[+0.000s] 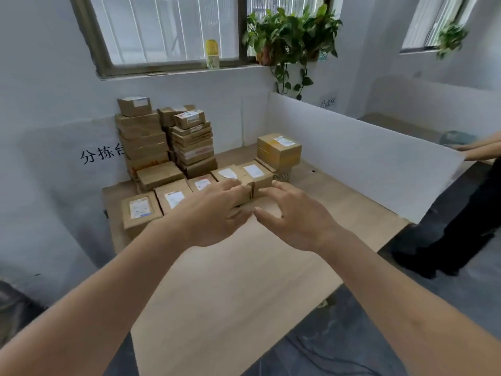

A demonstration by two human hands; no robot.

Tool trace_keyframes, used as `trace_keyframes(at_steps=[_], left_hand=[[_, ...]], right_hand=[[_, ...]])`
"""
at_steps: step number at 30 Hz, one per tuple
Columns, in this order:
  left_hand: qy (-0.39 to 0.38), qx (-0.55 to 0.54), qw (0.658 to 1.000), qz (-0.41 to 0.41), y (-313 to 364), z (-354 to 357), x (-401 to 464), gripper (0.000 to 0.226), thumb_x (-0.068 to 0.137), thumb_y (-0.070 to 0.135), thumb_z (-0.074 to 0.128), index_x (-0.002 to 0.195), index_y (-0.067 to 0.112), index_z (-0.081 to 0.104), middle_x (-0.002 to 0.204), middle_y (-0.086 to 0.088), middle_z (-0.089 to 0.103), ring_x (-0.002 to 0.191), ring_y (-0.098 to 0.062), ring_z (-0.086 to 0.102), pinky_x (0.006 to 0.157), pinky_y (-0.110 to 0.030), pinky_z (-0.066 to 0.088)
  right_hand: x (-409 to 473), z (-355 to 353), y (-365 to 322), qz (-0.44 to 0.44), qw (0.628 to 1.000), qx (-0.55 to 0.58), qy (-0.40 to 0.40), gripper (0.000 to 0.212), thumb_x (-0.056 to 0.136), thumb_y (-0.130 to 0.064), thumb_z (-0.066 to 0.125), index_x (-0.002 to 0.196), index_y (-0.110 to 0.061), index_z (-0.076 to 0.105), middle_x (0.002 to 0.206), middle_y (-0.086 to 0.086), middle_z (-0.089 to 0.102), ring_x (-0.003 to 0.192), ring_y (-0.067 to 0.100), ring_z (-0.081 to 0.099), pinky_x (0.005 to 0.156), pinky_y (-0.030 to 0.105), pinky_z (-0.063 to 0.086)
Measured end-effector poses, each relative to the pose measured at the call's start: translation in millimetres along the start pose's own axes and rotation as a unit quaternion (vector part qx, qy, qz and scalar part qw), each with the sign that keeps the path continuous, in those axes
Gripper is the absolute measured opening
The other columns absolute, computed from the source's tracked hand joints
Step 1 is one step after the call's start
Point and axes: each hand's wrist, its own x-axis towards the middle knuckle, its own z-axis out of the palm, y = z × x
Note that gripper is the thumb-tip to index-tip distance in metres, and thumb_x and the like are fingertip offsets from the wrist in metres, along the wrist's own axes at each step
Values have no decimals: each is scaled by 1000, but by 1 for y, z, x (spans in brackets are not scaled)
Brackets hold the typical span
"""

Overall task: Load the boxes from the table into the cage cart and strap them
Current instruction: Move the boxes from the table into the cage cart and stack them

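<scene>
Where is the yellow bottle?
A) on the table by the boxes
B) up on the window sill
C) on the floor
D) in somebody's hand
B: the yellow bottle stands up on the window sill, next to the leafy plant, well above the boxes stacked on the table.

Parcel sorting room: labelled cardboard boxes (168, 137) stacked on table (244, 267), partition (352, 147).
</scene>
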Motion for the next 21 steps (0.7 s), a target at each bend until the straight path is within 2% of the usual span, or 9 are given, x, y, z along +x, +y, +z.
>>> trace_keyframes(at_steps=[4,8,12,15,21], left_hand=[[11,9,1000,-3,30,11,57,57,102,57,44,154,32,41,153,10,42,135,-18,47,105,-39,48],[4,15,1000,4,47,21,112,52,104,53,48,152,35,41,152,11,42,130,-17,50,95,-29,45],[1,13,1000,11,47,32,169,49,103,52,50,148,32,46,147,7,47,129,-20,52,100,-40,50],[1,20,1000,24,41,43,215,49,103,50,51,148,29,48,148,4,49,130,-21,52,101,-35,47],[-6,42,999,18,17,58,302,55,104,50,50,154,27,43,155,3,43,136,-22,49,103,-34,44]], right_hand=[[19,-20,56,-2,1000,-13,0,55,103,-57,48,151,-31,49,161,-6,40,146,14,38,109,33,38],[47,-31,106,3,1000,-6,4,53,102,-57,48,150,-33,50,160,-8,41,145,14,39,108,33,39],[84,-32,152,16,1000,-8,-1,56,101,-60,47,150,-34,49,159,-4,42,145,18,40,109,37,40],[119,-28,183,24,1000,-18,-5,58,99,-63,46,150,-35,50,164,-1,37,149,20,36,115,40,39],[192,-25,232,42,999,-27,-4,58,99,-62,47,149,-31,51,163,2,39,149,19,37,116,41,39]])
